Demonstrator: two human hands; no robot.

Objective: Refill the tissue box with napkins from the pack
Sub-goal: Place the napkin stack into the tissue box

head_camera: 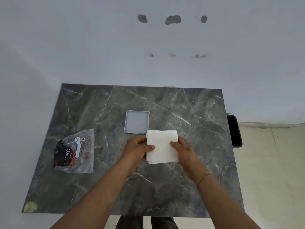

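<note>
Left hand [138,148] and right hand [182,148] both clamp the napkin stack [162,146] by its side edges, above the desk [189,187]. Grey tissue box [136,121] lies open just beyond the left hand. Emptied pack [75,152] well left. Bare desk surface right and near.

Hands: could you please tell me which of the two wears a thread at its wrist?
The right hand, holding the napkin stack's right edge; the left hand's wrist is bare.

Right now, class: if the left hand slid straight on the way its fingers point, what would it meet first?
The left hand points rightward across the napkin stack, so probably the right hand gripping the opposite edge.
</note>
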